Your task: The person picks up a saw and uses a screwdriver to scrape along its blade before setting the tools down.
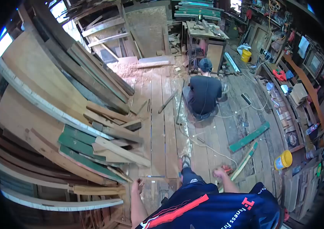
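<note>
My left hand [137,186] hangs low beside the ends of the stacked planks at the left. Its fingers are loosely bent and apart, and nothing shows in them. A thin strip of wood [120,174] ends just above it. On the other side, my right hand [219,173] is closed around a small red object [227,168], whose kind is too small to make out. Close to that hand, a long narrow board with green paint [244,162] slants over the floor. A wider green board [249,136] lies farther ahead.
A person in a dark shirt [204,93] squats ahead, back turned. Boards lean along the left wall [47,76]. A pale cord [207,147] crosses the plank floor [158,133]. A yellow bucket [283,160] stands right, near cluttered shelves. A workbench [206,32] is at the back.
</note>
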{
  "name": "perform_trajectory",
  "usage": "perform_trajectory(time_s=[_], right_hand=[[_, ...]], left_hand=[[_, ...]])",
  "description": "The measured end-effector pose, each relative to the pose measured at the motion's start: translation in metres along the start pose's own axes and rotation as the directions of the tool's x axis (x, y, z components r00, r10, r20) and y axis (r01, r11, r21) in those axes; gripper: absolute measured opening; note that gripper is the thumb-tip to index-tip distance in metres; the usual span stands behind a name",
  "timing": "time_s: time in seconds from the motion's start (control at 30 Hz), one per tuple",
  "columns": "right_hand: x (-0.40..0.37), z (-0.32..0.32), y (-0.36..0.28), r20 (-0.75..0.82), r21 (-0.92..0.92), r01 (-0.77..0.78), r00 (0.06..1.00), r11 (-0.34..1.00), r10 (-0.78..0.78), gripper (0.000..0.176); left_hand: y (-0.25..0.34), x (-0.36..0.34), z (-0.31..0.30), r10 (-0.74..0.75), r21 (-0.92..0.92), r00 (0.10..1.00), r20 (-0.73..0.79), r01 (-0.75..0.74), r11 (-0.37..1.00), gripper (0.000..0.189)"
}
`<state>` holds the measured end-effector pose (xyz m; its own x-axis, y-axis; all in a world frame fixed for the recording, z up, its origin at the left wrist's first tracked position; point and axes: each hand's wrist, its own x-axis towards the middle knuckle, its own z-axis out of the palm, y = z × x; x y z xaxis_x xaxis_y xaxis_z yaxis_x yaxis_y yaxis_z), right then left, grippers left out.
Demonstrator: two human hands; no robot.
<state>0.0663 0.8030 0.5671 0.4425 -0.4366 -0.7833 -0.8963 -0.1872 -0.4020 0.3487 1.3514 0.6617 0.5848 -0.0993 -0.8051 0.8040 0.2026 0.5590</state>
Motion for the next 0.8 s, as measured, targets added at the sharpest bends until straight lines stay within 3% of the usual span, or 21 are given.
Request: perform_trajectory(time_s=[0.1, 0.17, 0.2, 0.23, 0.3, 0.33, 0.37, 0.43, 0.5, 0.53, 0.6, 0.63, 0.67, 0.7, 0.73, 0.8], right_hand=[[0.021, -0.018, -0.018, 0.05, -0.03, 0.003, 0.999, 1.0, -0.002, 0.037], [0.076, -0.011, 0.002, 0.053, -0.024, 0.062, 0.997, 0.998, -0.06, 0.036], [0.056, -0.031, -0.027, 0.037, 0.049, 0.086, 0.996, 0.995, -0.087, 0.035], [0.035, -0.051, -0.056, 0.02, 0.122, 0.111, 0.993, 0.986, -0.114, 0.034], [-0.002, -0.084, -0.116, 0.11, -0.098, 0.173, 0.981, 0.98, -0.162, 0.031], [-0.035, -0.11, -0.156, 0.174, -0.173, 0.13, 0.98, 0.976, -0.1, 0.034], [-0.042, -0.117, -0.161, 0.198, -0.248, 0.196, 0.969, 0.949, -0.148, 0.033], [-0.042, -0.131, -0.175, 0.237, -0.372, 0.335, 0.936, 0.866, -0.26, 0.033], [-0.057, -0.139, -0.193, 0.323, -0.401, 0.381, 0.91, 0.833, -0.26, 0.032], [-0.058, -0.134, -0.186, 0.368, -0.421, 0.413, 0.891, 0.807, -0.264, 0.033], [-0.062, -0.132, -0.197, 0.481, -0.467, 0.443, 0.854, 0.766, -0.2, 0.036], [-0.086, -0.138, -0.225, 0.542, -0.491, 0.439, 0.83, 0.752, -0.131, 0.038], [-0.099, -0.138, -0.245, 0.597, -0.514, 0.436, 0.8, 0.738, -0.057, 0.04], [-0.098, -0.133, -0.25, 0.665, -0.378, 0.469, 0.737, 0.799, -0.118, 0.044], [-0.099, -0.126, -0.252, 0.719, -0.231, 0.483, 0.669, 0.844, -0.186, 0.048], [-0.095, -0.111, -0.269, 0.761, 0.077, 0.483, 0.537, 0.872, -0.364, 0.058]], left_hand=[[0.054, 0.021, 0.018, 0.08, 0.026, 0.987, -0.136, -0.077, 0.997, 0.021], [0.105, 0.027, 0.029, -0.019, 0.136, 0.999, -0.033, 0.023, 0.99, 0.02], [0.14, 0.008, 0.056, -0.076, 0.167, 0.995, -0.059, 0.085, 0.982, 0.02], [0.148, 0.056, 0.037, 0.012, 0.205, 0.999, 0.044, -0.02, 0.979, 0.021], [0.202, 0.059, 0.062, -0.003, 0.187, 0.991, 0.134, -0.022, 0.982, 0.021], [0.223, 0.053, 0.079, -0.01, 0.3, 1.0, -0.013, 0.014, 0.954, 0.018], [0.242, 0.05, 0.094, 0.017, 0.552, 0.996, -0.092, 0.037, 0.833, 0.023], [0.254, 0.105, 0.058, 0.001, 0.92, 0.992, 0.13, -0.121, 0.372, 0.03], [0.268, 0.102, 0.07, -0.276, 0.859, 0.821, 0.5, -0.511, 0.037, 0.032], [0.283, 0.028, 0.137, -0.32, 0.913, 0.857, 0.404, -0.356, 0.199, 0.033], [0.281, -0.017, 0.172, -0.447, 0.87, 0.749, 0.488, -0.457, 0.184, 0.036], [0.278, -0.033, 0.188, -0.543, 0.894, 0.744, 0.389, -0.446, 0.029, 0.038], [0.283, -0.038, 0.204, -0.668, 0.883, 0.647, 0.367, -0.468, 0.032, 0.039], [0.289, -0.043, 0.22, -0.777, 0.872, 0.533, 0.335, -0.488, 0.042, 0.041], [0.287, -0.04, 0.218, -0.807, 0.855, 0.481, 0.343, -0.516, 0.056, 0.043], [0.291, -0.015, 0.202, -0.82, 0.799, 0.473, 0.321, -0.6, -0.034, 0.05]])
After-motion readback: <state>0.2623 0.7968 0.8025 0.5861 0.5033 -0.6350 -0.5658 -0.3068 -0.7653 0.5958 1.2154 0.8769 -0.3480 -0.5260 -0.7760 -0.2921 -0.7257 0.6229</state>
